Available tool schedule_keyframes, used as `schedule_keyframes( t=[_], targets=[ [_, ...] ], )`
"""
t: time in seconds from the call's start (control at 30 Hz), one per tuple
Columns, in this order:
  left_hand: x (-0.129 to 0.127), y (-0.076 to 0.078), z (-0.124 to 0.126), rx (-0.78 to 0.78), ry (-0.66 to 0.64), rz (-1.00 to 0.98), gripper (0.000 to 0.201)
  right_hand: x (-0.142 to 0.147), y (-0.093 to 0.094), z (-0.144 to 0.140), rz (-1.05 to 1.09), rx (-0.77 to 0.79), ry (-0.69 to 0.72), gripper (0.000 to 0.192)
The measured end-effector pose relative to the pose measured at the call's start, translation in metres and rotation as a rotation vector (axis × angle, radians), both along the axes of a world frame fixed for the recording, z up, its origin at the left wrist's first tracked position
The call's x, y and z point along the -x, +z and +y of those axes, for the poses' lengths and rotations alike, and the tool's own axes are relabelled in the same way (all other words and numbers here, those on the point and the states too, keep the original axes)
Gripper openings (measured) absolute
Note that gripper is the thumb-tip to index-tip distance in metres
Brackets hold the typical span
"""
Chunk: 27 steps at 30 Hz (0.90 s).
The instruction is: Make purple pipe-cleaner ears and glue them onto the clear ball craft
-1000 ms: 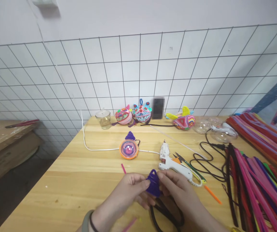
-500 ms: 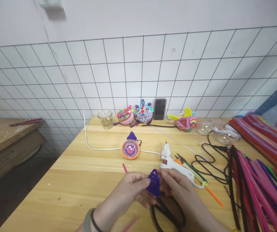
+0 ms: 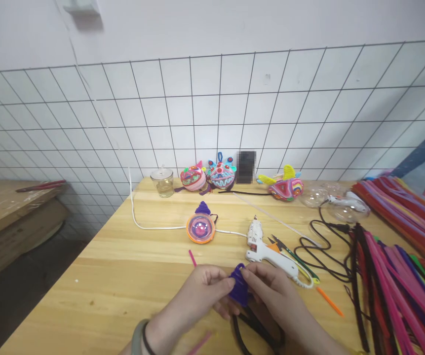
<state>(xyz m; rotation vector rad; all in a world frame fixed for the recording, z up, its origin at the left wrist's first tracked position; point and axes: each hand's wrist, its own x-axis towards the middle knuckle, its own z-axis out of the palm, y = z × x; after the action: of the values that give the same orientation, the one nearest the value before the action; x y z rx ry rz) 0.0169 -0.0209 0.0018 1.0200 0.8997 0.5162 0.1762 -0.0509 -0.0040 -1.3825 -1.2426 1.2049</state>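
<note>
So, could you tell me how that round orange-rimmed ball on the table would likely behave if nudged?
The orange-rimmed ball looks round, so it would probably roll. Its purple coil on top may stop it partway. It seems a clear hollow shell, likely light.

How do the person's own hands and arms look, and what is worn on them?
Both hands are bare, with no gloves and no rings that can be made out. The left hand has a grey-green band and a thin dark band on its wrist. The right hand shows no wristband, and its forearm is bare to the picture's edge. No sleeves are in view.
</note>
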Motion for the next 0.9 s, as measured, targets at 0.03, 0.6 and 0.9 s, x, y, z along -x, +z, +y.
schedule_keyframes(
  t=[0.03,0.6,0.9],
  targets=[
    [0.000,-0.001,0.000,-0.002,-0.005,0.002,0.042,0.000,0.000,0.000,-0.011,-0.004,0.001,0.041],
    [-0.001,-0.006,0.003,-0.018,0.024,0.018,0.049,0.003,-0.002,-0.002,0.058,0.014,0.051,0.042],
    [-0.002,-0.004,-0.001,-0.084,0.012,0.017,0.049,0.003,-0.009,-0.002,-0.012,-0.011,0.042,0.040]
  ],
)
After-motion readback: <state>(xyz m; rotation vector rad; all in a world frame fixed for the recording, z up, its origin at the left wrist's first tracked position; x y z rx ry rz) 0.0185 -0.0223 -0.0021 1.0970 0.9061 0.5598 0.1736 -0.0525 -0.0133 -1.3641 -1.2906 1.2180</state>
